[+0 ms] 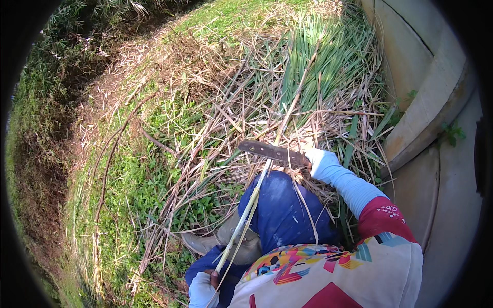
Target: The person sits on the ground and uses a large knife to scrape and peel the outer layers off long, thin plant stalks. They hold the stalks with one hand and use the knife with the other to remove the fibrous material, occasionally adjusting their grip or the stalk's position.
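My left hand [203,290], in a pale glove or sleeve with bare fingertips, is closed round the lower end of a long, thin cane stalk [247,206]. The stalk slants up and away across my bent knee. My right hand [320,162], covered in white, grips the handle of a machete [269,151]. Its dark, worn blade points left and lies across the stalk just beyond the knee. Whether the blade touches the stalk or passes just over it, I cannot tell. Narrow dry leaves hang along the stalk near my left hand.
Cut green leaves [321,66] lie heaped at the far side, with dry straw and stems around them. A curved concrete wall [429,113] with a rib runs close on my right. Green weeds [138,200] and a thin bent branch [105,185] lie to the left.
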A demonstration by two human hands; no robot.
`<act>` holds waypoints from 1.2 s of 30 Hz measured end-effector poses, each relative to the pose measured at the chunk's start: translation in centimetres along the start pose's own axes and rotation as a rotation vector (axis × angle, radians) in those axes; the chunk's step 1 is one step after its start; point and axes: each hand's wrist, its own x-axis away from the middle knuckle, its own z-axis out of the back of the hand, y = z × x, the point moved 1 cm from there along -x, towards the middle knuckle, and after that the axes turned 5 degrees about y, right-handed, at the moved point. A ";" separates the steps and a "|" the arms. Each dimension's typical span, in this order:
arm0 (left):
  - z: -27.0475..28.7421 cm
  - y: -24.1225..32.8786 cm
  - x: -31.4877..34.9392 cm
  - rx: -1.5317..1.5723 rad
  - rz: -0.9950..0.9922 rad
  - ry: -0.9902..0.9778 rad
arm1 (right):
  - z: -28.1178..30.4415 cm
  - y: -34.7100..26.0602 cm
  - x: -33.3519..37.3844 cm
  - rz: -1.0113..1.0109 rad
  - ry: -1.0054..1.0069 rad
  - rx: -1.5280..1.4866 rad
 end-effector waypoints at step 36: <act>5.4 -0.2 -0.8 0.677 0.402 -0.238 | 3.8 1.6 -2.1 -0.220 0.141 -0.107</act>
